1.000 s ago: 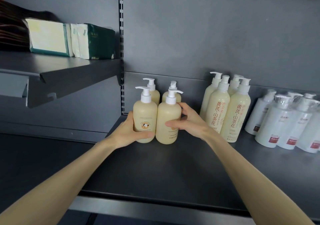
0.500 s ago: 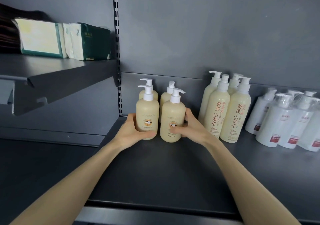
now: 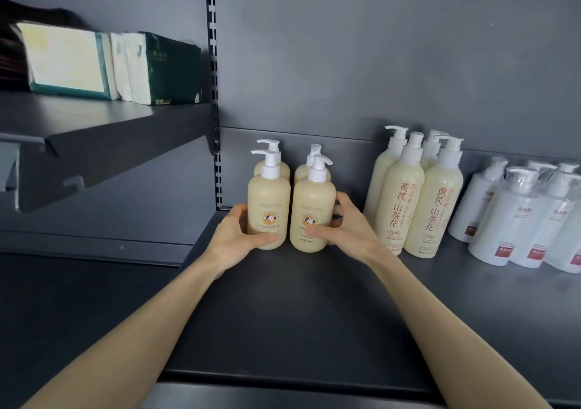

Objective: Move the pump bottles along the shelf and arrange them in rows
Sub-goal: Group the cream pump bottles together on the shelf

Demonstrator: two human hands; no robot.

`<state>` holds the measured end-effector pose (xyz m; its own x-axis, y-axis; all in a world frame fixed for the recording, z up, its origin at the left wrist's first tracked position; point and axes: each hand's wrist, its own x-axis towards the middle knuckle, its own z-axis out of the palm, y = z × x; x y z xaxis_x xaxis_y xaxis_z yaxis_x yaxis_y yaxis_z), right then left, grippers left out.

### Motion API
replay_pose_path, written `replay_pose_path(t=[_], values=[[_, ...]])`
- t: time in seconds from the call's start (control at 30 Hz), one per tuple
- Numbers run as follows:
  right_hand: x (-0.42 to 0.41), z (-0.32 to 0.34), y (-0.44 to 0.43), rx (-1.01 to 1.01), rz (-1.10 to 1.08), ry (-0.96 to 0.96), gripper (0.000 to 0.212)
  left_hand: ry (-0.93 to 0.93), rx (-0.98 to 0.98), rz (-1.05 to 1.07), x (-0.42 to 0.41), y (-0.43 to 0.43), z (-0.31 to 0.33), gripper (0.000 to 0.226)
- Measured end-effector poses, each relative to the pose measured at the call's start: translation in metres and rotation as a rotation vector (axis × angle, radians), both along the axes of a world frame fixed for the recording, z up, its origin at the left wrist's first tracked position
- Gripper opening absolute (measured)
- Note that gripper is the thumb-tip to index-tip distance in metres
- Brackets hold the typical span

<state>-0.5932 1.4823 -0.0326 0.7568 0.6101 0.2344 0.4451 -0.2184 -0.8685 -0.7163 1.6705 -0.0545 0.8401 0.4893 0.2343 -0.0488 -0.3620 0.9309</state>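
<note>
Several short cream pump bottles stand in two rows near the shelf's left end. My left hand point(image 3: 239, 238) grips the front left bottle point(image 3: 268, 202) low down, thumb across its front. My right hand point(image 3: 345, 226) grips the front right bottle point(image 3: 312, 207) the same way. Both bottles stand upright on the dark shelf point(image 3: 298, 308), close together. Two more cream bottles point(image 3: 309, 166) stand right behind them, mostly hidden.
Several taller cream bottles with red characters point(image 3: 418, 198) stand just right of my right hand. White pump bottles point(image 3: 518, 216) fill the far right. An upper shelf point(image 3: 94, 125) at left carries tissue packs point(image 3: 116, 65). A slotted upright point(image 3: 213, 87) marks the shelf's left end.
Both front bottles have slid back toward the rear pair, closing the gap. My hands stayed wrapped round them throughout.
</note>
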Motion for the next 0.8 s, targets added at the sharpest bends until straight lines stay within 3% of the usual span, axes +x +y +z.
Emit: replay_pose_path(t=[0.8], values=[[-0.006, 0.004, -0.001, 0.005, 0.004, -0.058, 0.077, -0.014, -0.01, 0.007, 0.0001, -0.0036, 0.0015, 0.064]])
